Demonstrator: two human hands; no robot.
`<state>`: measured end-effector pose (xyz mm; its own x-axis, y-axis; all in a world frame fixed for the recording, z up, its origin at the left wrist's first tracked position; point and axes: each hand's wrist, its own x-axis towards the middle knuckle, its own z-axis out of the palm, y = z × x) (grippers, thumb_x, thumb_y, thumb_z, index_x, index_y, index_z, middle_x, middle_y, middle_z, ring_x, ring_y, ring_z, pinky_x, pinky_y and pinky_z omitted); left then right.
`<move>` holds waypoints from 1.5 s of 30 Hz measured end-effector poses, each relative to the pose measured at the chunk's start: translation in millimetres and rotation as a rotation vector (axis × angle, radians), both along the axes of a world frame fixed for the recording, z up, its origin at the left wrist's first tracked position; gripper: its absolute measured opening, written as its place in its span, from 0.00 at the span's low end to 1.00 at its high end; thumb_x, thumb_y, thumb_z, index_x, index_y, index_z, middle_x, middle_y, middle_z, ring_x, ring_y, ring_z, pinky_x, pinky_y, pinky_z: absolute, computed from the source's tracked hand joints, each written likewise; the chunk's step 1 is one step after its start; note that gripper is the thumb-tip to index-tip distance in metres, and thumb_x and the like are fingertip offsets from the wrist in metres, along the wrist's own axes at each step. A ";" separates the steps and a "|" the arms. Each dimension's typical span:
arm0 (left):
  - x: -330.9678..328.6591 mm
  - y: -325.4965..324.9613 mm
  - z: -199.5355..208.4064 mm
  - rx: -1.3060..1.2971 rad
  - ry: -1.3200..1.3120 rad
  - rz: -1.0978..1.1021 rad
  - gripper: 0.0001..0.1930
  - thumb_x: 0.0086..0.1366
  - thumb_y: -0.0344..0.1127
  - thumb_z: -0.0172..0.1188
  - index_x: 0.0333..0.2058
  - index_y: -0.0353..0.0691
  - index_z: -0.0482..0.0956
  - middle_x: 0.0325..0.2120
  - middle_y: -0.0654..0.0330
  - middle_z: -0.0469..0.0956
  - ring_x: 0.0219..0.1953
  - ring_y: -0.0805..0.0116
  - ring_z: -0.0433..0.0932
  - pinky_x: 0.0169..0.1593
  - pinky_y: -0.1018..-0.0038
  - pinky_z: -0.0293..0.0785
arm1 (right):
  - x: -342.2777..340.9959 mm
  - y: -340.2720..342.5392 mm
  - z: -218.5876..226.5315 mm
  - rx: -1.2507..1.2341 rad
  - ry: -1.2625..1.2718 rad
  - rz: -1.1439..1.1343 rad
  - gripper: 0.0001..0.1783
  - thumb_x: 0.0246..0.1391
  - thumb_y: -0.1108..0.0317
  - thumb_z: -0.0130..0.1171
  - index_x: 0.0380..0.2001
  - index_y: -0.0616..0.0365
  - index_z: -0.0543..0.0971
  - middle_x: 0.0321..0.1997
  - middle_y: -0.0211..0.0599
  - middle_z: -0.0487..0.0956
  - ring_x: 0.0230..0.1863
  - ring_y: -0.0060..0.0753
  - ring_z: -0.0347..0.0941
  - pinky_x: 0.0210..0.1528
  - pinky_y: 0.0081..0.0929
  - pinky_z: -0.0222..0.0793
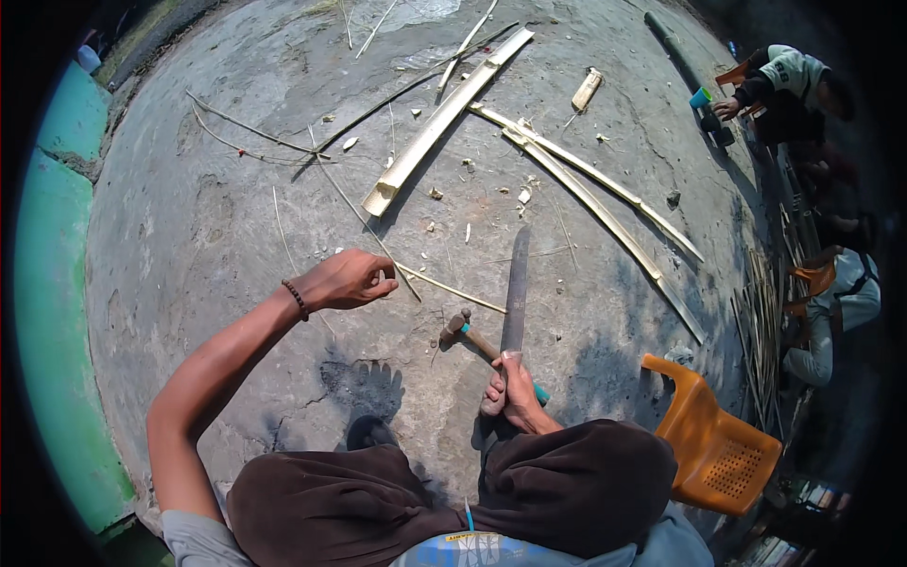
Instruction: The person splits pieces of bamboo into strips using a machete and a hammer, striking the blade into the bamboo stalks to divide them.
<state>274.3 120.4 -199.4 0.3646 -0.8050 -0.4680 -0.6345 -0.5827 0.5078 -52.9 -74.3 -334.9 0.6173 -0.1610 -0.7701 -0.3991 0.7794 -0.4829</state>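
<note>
My right hand (521, 392) is closed round the handle of a machete (516, 288), its long dark blade pointing away from me. Beneath that hand lies a hammer (480, 340) with a wooden shaft and a teal grip end; the hand covers part of it. My left hand (351, 280), with a beaded bracelet at the wrist, hangs above the ground, fingers bent and nothing seen in them. Its shadow shows the fingers apart. A thin bamboo strip (453, 289) lies beyond and to the right of it. Farther off rests a wide split bamboo piece (449, 118), hollow side up.
Two long bamboo strips (619, 213) lie to the right, with chips about. A wooden-handled tool (587, 90) is farther back. An orange plastic chair (713, 444) stands at my right, near a bamboo pile (753, 326). Other people (798, 80) sit at the far right. A green wall (61, 331) borders the left.
</note>
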 end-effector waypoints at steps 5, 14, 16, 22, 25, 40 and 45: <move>160.3 -54.9 -20.7 0.066 -0.535 -0.118 0.14 0.63 0.44 0.60 0.38 0.40 0.81 0.27 0.47 0.80 0.35 0.49 0.82 0.39 0.56 0.75 | -6.7 -7.2 4.3 -0.102 0.023 -0.056 0.19 0.68 0.47 0.52 0.40 0.53 0.68 0.13 0.24 0.57 0.10 0.21 0.55 0.18 0.28 0.62; 225.1 -151.7 -147.6 0.285 -0.332 0.523 0.29 0.67 0.53 0.58 0.56 0.35 0.76 0.56 0.44 0.76 0.59 0.45 0.75 0.59 0.51 0.73 | -27.2 -18.2 19.2 -0.483 0.093 0.358 0.17 0.67 0.53 0.57 0.38 0.57 0.73 0.20 0.30 0.72 0.15 0.20 0.65 0.18 0.24 0.63; 227.2 -134.0 -169.8 0.190 -0.256 0.563 0.23 0.63 0.47 0.62 0.47 0.33 0.81 0.50 0.41 0.79 0.54 0.46 0.78 0.56 0.53 0.74 | -31.7 -16.2 14.7 -0.485 0.112 0.368 0.16 0.65 0.54 0.58 0.38 0.58 0.74 0.22 0.33 0.75 0.18 0.23 0.70 0.22 0.26 0.66; 262.1 -107.7 -104.1 0.053 -0.467 0.352 0.16 0.58 0.40 0.60 0.27 0.28 0.79 0.22 0.38 0.77 0.29 0.45 0.81 0.33 0.56 0.73 | -30.1 -55.9 30.0 -0.818 0.191 0.460 0.17 0.60 0.55 0.62 0.40 0.58 0.78 0.30 0.41 0.81 0.33 0.37 0.79 0.38 0.33 0.73; 261.5 -83.9 21.8 0.115 -0.955 0.341 0.13 0.60 0.40 0.57 0.36 0.35 0.79 0.34 0.43 0.81 0.39 0.44 0.81 0.39 0.54 0.74 | -33.2 -78.2 33.1 -0.984 0.146 0.420 0.17 0.60 0.54 0.62 0.40 0.57 0.78 0.31 0.42 0.82 0.34 0.40 0.80 0.39 0.33 0.73; 93.8 3.8 484.4 0.469 -1.374 0.174 0.05 0.53 0.37 0.65 0.26 0.45 0.86 0.24 0.56 0.83 0.29 0.61 0.83 0.34 0.65 0.78 | 112.0 -22.6 117.4 -0.815 -0.513 0.228 0.12 0.63 0.63 0.62 0.44 0.58 0.74 0.22 0.25 0.73 0.17 0.16 0.67 0.18 0.19 0.63; 72.4 22.4 499.4 0.720 -1.403 0.100 0.05 0.53 0.37 0.65 0.26 0.45 0.86 0.25 0.57 0.84 0.30 0.61 0.83 0.34 0.65 0.78 | 223.8 -11.5 209.4 -0.756 -0.794 0.294 0.18 0.61 0.59 0.66 0.44 0.57 0.73 0.25 0.29 0.78 0.19 0.16 0.70 0.17 0.20 0.63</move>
